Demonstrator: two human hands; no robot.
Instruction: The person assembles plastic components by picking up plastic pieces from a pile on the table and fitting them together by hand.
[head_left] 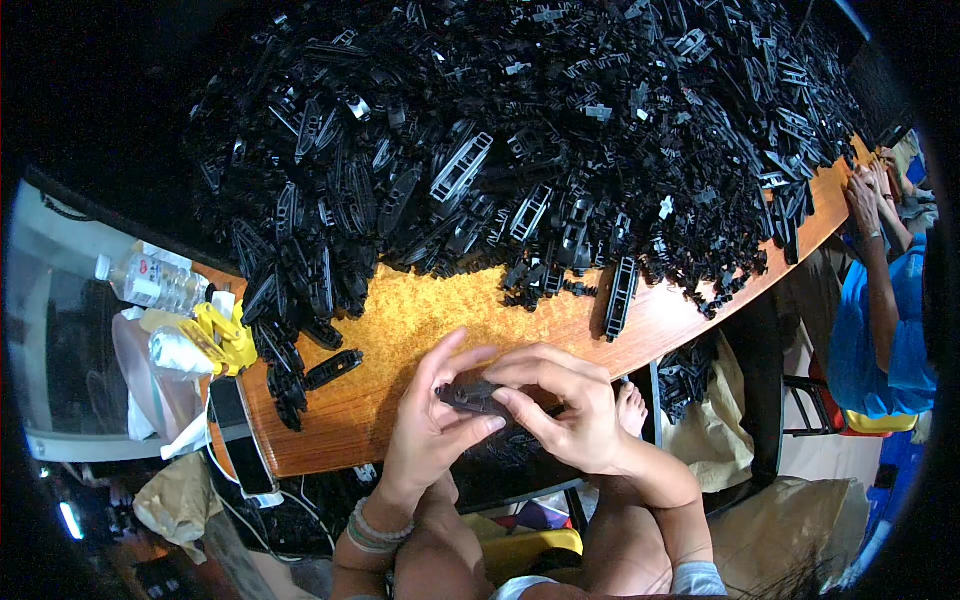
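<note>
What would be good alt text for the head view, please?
A person's left hand and right hand hold a small, dark, elongated piece at the near edge of a brown wooden table. Beyond lies a large heap of black plastic parts; another person in blue is at right.

Passage along wooden tabletop between left hand and heap of black parts. Heap blocks far side; dark back edge hard to judge. Leftward: stray part, phone, bottle in the way.

a dark elongated part, slightly tilted, between left hand and right hand.
</note>
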